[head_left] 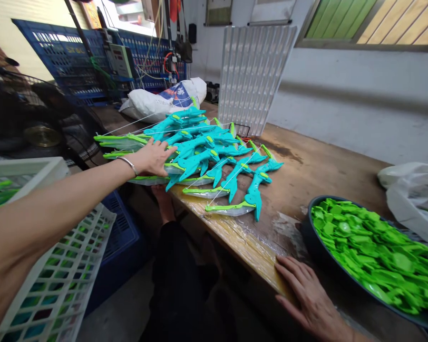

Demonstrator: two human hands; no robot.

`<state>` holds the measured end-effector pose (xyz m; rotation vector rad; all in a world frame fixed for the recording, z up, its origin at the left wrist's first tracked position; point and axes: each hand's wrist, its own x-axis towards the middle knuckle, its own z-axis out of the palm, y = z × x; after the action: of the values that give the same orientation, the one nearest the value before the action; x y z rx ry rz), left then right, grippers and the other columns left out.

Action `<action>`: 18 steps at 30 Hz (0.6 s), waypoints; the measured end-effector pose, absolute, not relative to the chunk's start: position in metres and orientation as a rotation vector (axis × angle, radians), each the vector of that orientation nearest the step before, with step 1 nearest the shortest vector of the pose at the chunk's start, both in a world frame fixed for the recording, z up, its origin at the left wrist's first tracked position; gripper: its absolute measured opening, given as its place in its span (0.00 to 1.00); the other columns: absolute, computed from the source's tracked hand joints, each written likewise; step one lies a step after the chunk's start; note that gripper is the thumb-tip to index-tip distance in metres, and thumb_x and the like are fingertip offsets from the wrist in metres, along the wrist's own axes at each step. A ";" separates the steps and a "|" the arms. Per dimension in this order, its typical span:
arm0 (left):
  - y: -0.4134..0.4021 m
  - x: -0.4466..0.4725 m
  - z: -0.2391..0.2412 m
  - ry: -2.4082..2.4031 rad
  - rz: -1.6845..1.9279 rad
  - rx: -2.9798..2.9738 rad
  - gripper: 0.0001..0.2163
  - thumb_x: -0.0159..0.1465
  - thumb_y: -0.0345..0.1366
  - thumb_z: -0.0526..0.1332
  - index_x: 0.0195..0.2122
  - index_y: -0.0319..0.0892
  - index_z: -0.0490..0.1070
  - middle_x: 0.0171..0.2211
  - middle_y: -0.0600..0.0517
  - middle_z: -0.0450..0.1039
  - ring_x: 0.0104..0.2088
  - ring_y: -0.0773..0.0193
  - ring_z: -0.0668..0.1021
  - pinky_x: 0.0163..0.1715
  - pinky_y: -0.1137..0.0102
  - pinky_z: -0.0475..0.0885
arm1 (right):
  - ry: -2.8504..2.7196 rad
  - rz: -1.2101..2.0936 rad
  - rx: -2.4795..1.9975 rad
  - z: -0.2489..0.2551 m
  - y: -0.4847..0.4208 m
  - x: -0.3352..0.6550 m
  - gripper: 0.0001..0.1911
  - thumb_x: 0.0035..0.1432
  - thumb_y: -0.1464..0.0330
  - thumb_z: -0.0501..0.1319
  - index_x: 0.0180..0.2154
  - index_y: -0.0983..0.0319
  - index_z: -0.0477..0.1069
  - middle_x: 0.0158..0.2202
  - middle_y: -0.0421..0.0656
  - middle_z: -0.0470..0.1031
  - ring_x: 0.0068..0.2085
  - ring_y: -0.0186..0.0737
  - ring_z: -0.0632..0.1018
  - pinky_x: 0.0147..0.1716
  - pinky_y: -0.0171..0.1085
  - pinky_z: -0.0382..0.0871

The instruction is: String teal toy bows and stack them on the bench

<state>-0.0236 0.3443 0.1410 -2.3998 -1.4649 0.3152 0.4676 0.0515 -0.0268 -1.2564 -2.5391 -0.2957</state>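
Turquoise and lime-green toy bows (196,147) with white strings lie in an overlapping pile on the wooden table. My left hand (155,156) reaches over the left part of the pile, fingers stretched out on the green and clear limbs; what lies beneath the palm is hidden. Nearest to me, a single toy bow (255,194) lies at the pile's right end, its limb reaching the table edge. My right hand (305,297) rests on the tape-covered table edge (249,247), fingers extended and holding nothing. Beside it stands a dark round basin (308,228) full of small green plastic parts (374,251).
At left, a white plastic crate (89,237) holds green and turquoise pieces, near a blue crate (128,228). White sacks (164,99) and a corrugated panel (255,76) stand behind the pile. A white plastic bag (413,190) is at right; a fan (39,118) is at left.
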 end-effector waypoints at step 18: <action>0.314 -0.022 0.112 -1.412 0.048 -2.393 0.37 0.63 0.44 0.61 0.73 0.40 0.54 0.61 0.27 0.63 0.57 0.27 0.69 0.55 0.45 0.58 | -2.535 -0.277 -1.258 -0.024 0.051 0.467 0.28 0.69 0.55 0.61 0.65 0.62 0.65 0.63 0.54 0.71 0.61 0.56 0.72 0.56 0.51 0.70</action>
<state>-0.0218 0.3145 0.1121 -2.3929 -1.4123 0.0484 0.4670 0.0513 -0.0241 -1.2576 -2.5346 -0.2768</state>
